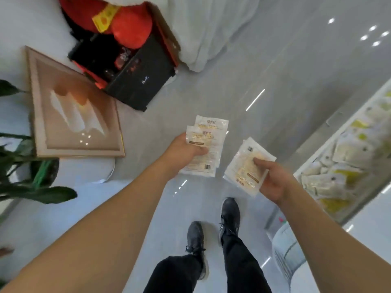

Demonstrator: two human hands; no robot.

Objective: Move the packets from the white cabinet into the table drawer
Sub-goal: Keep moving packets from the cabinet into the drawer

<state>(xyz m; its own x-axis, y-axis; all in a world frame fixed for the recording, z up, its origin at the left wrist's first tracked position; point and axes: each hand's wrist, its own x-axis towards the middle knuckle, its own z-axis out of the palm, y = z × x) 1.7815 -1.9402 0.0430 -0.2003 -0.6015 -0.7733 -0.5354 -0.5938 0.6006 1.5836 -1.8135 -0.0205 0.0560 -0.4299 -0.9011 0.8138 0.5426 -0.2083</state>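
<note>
Nearest the camera, two dark trouser legs end in dark sneakers (229,216) on the pale glossy floor (275,81), the knees cut off by the bottom edge. Both forearms reach forward over them. The right hand (275,182) has its grip curled around a small stack of packets (245,166), thumb on top, fingers hidden underneath (how many lie in the stack cannot be told). Just beside it, a little further out, the left hand (186,151) pinches a second bunch of packets (209,132), two printed fronts fanned apart, with more perhaps tucked behind; the print is too small to read.

At the right edge a white drawer (313,163) runs diagonally, packed with pale and yellow packets (347,166) that blur together, its far end cut off. To the left, green plant leaves (42,194) enter from the edge, and beyond them a framed picture (74,111) lies flat. Further still sits a black and red box (139,79) with red cushion-like things behind it, partly out of view, and white fabric (203,28) at the top.
</note>
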